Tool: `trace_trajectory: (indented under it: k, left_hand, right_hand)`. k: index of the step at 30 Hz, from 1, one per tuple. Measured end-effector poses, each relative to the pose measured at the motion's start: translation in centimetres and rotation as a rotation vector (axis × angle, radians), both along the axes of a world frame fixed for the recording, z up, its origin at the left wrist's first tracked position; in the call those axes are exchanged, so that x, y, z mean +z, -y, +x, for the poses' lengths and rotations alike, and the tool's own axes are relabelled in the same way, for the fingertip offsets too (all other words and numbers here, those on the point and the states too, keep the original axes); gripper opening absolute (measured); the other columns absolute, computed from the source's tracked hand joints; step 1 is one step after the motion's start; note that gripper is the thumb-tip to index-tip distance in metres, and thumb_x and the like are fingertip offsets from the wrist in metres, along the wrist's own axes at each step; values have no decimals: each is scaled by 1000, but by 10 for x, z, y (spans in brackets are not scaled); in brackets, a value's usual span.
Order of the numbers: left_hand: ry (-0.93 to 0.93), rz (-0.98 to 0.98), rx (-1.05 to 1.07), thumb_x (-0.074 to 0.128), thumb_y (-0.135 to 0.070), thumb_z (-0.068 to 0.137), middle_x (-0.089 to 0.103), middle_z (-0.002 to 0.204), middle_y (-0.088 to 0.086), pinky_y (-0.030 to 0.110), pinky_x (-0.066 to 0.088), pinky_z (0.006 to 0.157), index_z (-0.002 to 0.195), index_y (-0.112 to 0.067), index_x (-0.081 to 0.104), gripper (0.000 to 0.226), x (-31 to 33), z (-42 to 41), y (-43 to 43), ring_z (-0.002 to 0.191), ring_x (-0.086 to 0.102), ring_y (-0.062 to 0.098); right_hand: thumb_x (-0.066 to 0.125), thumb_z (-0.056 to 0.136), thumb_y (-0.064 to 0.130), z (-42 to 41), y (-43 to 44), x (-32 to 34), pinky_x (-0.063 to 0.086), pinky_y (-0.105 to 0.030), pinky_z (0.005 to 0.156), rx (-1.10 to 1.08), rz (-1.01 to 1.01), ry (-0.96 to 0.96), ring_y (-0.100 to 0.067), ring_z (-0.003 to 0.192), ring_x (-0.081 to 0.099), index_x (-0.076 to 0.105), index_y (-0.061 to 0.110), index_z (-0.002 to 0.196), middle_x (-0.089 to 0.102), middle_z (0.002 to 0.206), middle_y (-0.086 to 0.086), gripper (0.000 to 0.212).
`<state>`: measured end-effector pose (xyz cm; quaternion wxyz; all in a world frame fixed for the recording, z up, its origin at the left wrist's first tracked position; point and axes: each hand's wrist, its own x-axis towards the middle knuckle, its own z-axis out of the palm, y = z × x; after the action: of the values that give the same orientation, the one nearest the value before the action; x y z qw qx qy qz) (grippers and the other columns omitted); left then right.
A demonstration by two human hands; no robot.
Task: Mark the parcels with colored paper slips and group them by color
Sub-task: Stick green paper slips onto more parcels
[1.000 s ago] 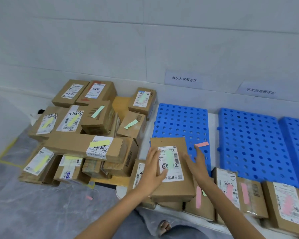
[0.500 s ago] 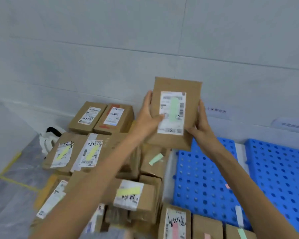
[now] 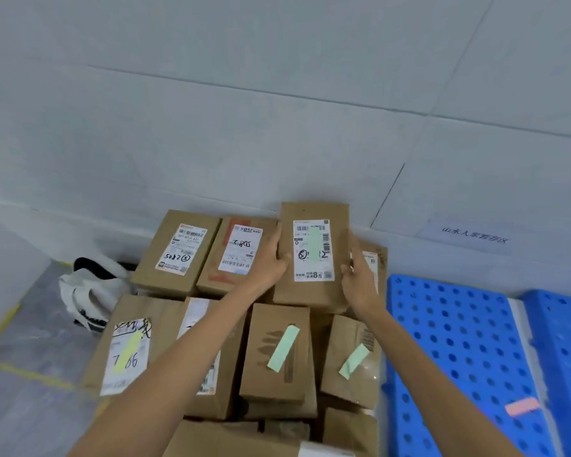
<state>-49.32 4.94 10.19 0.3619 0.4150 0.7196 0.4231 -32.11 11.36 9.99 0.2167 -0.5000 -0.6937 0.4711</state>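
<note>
Brown parcel point(image 3: 310, 291) with green slip point(image 3: 314, 245) on its label, gripped at its side edges by left hand point(image 3: 271, 262) and right hand point(image 3: 360, 278), both curled round it, another green-marked box point(image 3: 271, 384) just below the hands, blue pallet point(image 3: 459, 341) right of the right hand.

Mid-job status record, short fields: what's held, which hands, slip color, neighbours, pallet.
held: parcel with green slip, at the back of the pile near the wall
left hand: grips its left edge
right hand: grips its right edge
in front: two green-slip boxes
front left: yellow-slip box
blue pallet: to the right, loose pink slip on it
set down yet: cannot tell
</note>
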Motion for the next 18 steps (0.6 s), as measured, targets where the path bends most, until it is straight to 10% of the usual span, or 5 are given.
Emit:
trace_trajectory:
  k: [3, 13, 18]
  left_hand:
    - [26, -89, 39, 43, -9, 99, 27, 154, -1, 23, 21, 110, 153, -19, 14, 62, -16, -4, -3, 141, 26, 16]
    - [-35, -113, -71, 44, -4, 98, 29, 154, 0, 33, 30, 113, 150, -23, 20, 61, -33, -25, -1, 139, 32, 16]
    - [-197, -24, 23, 44, -1, 96, 30, 154, 2, 28, 22, 114, 146, -19, 33, 54, -43, -36, 12, 142, 27, 17]
  right_hand:
    - [36, 99, -1, -13, -5, -5, 34, -21, 103, -35, -1, 4, -20, 131, 42, 30, 17, 148, 43, 144, -4, 53]
    - [38, 94, -7, -27, -2, -27, 42, -38, 105, 5, -57, 150, -23, 129, 44, 39, 23, 140, 44, 141, -4, 56]
    - [40, 94, -7, -44, 4, -24, 43, -18, 91, 75, 106, 229, -22, 122, 50, 51, 7, 130, 50, 133, -9, 40]
